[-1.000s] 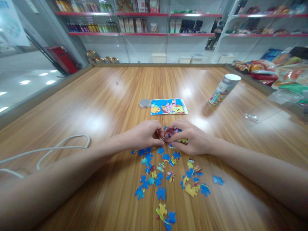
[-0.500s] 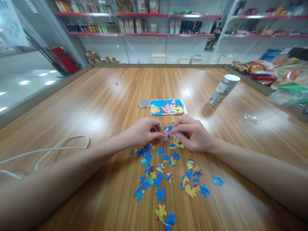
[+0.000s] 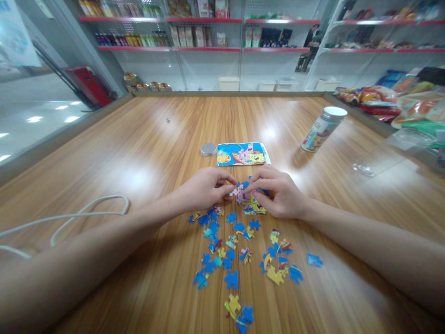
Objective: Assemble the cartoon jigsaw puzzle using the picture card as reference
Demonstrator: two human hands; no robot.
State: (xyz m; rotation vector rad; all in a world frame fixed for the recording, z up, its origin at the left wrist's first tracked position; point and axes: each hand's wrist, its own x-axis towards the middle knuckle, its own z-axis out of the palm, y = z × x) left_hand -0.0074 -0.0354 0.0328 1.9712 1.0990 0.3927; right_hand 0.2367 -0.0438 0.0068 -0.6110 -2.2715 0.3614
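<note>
My left hand [image 3: 210,190] pinches a small pinkish puzzle piece [image 3: 234,192] between thumb and fingertips, at the left edge of a joined puzzle section [image 3: 248,198]. That section shows blue, pink and yellow cartoon parts. My right hand [image 3: 278,191] lies over its right side, thumb and fingers closed on it, and covers part of it. Nearer me, loose blue and yellow puzzle pieces [image 3: 227,260] are scattered, with another group [image 3: 276,273] to the right. Just beyond my hands, a picture card [image 3: 241,154] with a similar cartoon scene lies flat.
A round metal lid [image 3: 209,149] touches or nearly touches the card's left end. A printed can [image 3: 323,130] stands upright at the right, near a clear plastic container [image 3: 392,153]. A white cable [image 3: 93,214] loops on the left. Snack bags [image 3: 368,99] lie beyond the right edge.
My left hand has shifted slightly left, its fingers a little more apart, and the pink piece now shows at its fingertips. My right hand stays almost in place.
</note>
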